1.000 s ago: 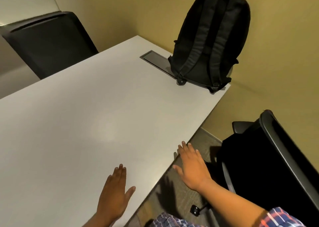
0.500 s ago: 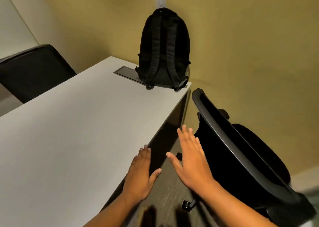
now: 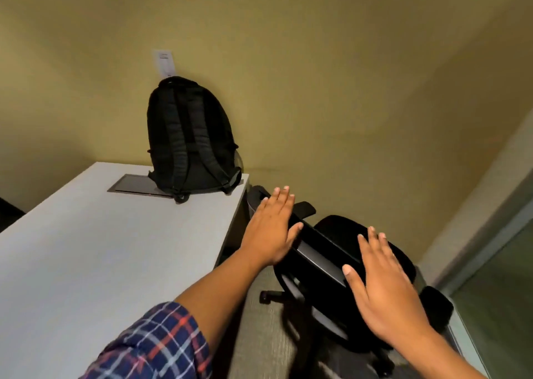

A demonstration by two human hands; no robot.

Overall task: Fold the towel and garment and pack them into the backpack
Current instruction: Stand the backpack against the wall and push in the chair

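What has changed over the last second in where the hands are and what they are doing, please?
Both hands left the white table and swung right toward the black office chair. The left hand now hovers over its backrest edge, the right hand further right over the chair; both are open and empty. Nothing was grasped or released. The black backpack still stands upright at the table's far end.

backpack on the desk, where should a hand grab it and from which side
Probably the top of the backpack, coming down from above: it stands upright against the wall at the table's far end, straps facing the camera. A strap is a second option. No top handle is clearly visible.
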